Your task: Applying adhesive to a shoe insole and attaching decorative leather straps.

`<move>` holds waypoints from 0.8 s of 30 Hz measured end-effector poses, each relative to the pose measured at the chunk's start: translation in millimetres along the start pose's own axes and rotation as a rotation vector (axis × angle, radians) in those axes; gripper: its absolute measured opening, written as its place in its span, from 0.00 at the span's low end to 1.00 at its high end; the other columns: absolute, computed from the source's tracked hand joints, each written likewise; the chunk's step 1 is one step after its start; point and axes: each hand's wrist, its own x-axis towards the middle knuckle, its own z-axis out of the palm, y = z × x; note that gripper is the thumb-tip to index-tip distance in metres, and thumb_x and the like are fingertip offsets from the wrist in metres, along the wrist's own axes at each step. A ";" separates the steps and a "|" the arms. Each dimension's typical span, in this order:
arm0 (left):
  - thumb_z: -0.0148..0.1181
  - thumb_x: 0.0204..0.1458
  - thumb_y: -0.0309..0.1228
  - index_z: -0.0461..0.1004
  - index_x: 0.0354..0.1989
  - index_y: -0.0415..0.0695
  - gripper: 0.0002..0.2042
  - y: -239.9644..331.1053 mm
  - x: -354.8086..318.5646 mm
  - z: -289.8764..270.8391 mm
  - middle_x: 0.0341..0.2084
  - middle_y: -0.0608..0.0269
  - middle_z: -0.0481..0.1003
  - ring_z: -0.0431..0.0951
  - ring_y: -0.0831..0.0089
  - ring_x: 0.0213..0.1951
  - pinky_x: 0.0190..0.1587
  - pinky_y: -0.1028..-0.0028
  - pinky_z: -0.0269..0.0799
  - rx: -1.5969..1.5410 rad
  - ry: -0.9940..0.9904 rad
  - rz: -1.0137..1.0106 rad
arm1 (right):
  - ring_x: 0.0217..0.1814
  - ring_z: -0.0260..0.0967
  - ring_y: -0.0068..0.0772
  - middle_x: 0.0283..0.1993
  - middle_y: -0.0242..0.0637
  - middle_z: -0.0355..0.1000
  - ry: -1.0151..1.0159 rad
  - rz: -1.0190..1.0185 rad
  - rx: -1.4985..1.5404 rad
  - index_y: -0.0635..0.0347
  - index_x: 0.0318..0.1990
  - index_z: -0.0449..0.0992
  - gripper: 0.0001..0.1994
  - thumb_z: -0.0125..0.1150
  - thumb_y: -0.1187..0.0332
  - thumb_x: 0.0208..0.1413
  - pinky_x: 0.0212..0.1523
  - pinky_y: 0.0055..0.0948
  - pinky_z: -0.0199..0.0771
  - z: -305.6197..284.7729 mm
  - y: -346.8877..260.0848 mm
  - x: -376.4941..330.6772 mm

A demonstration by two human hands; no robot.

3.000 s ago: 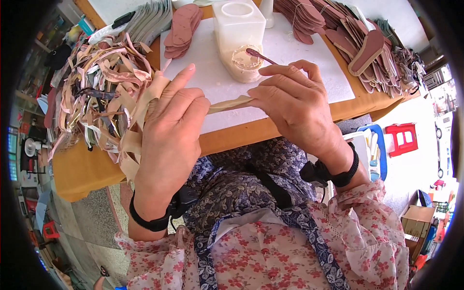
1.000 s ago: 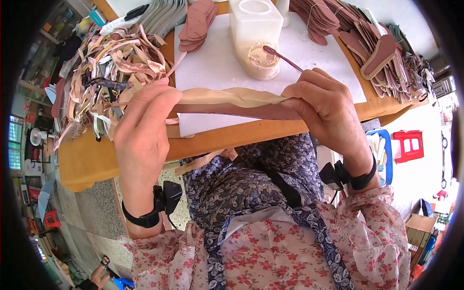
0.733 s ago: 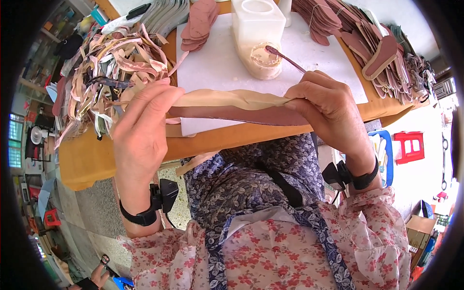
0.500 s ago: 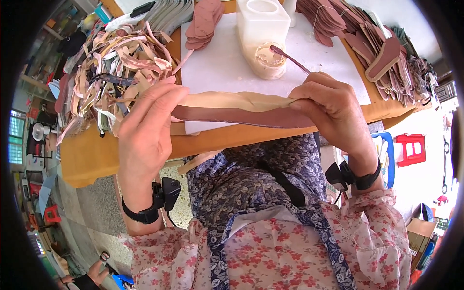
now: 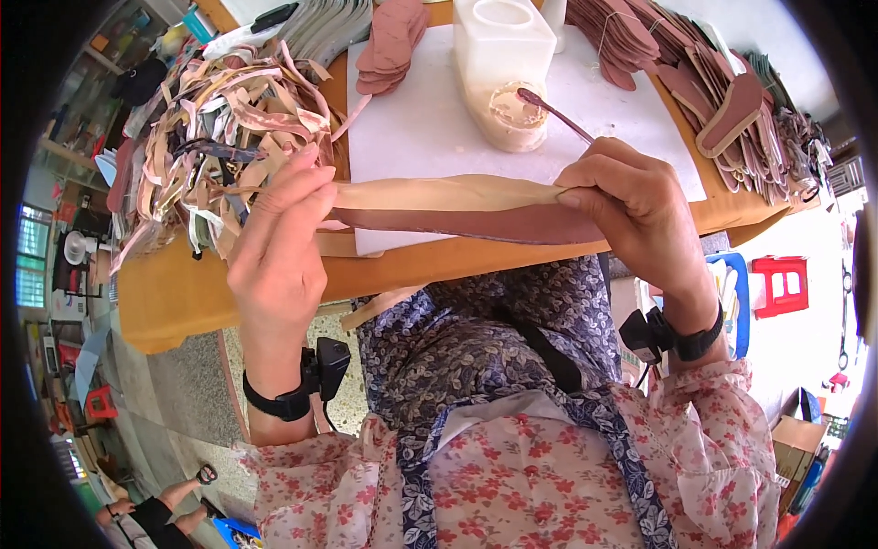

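Observation:
Between my two hands stretches a beige strip (image 5: pixel 439 194) laid along the edge of a reddish-brown insole-shaped piece (image 5: pixel 476 226). My left hand (image 5: pixel 283 238) is closed on the left end, its fingertips hiding that end. On the right, my right hand (image 5: pixel 636 197) pinches the other end between thumb and forefinger. A dark thin stick (image 5: pixel 560 116) runs from the mouth of a white plastic glue container (image 5: pixel 501 69) to behind my right hand; whether my fingers hold it, I cannot tell. Pale paste coats the container's round opening.
A tangled heap of strips (image 5: pixel 229 137) covers the table's left. Stacked reddish-brown insoles (image 5: pixel 389 46) lie behind, with more bundles (image 5: pixel 732 119) at right. A white board (image 5: pixel 402 128) lies on the orange-brown tabletop (image 5: pixel 183 302). A red stool (image 5: pixel 780 285) stands on the floor at right.
My left hand's fingers have shifted at the left end of the piece. The beige strip looks smoother, with less of a fold near my right hand. The whole view has shifted slightly.

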 end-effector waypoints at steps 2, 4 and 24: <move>0.50 0.46 0.07 0.76 0.36 0.30 0.12 -1.3 0.0 0.8 0.38 0.48 0.78 0.78 0.52 0.49 0.52 0.63 0.76 0.028 0.016 0.020 | 0.30 0.67 0.47 0.28 0.43 0.68 0.005 -0.004 -0.008 0.66 0.34 0.75 0.03 0.60 0.79 0.52 0.31 0.36 0.67 0.2 -0.8 -1.1; 0.50 0.47 0.07 0.76 0.36 0.30 0.11 -1.5 -0.4 0.9 0.38 0.47 0.78 0.78 0.52 0.49 0.52 0.63 0.77 0.056 0.032 0.041 | 0.30 0.67 0.47 0.28 0.43 0.68 0.013 -0.024 -0.001 0.66 0.34 0.75 0.03 0.60 0.78 0.52 0.31 0.37 0.67 0.0 -1.5 -1.2; 0.50 0.52 0.09 0.73 0.39 0.31 0.09 -5.3 -14.9 2.0 0.39 0.44 0.79 0.80 0.53 0.47 0.52 0.60 0.75 -0.141 0.078 -0.042 | 0.29 0.69 0.40 0.28 0.42 0.69 0.061 0.072 0.042 0.66 0.34 0.76 0.03 0.61 0.79 0.51 0.31 0.32 0.68 2.3 3.4 -2.2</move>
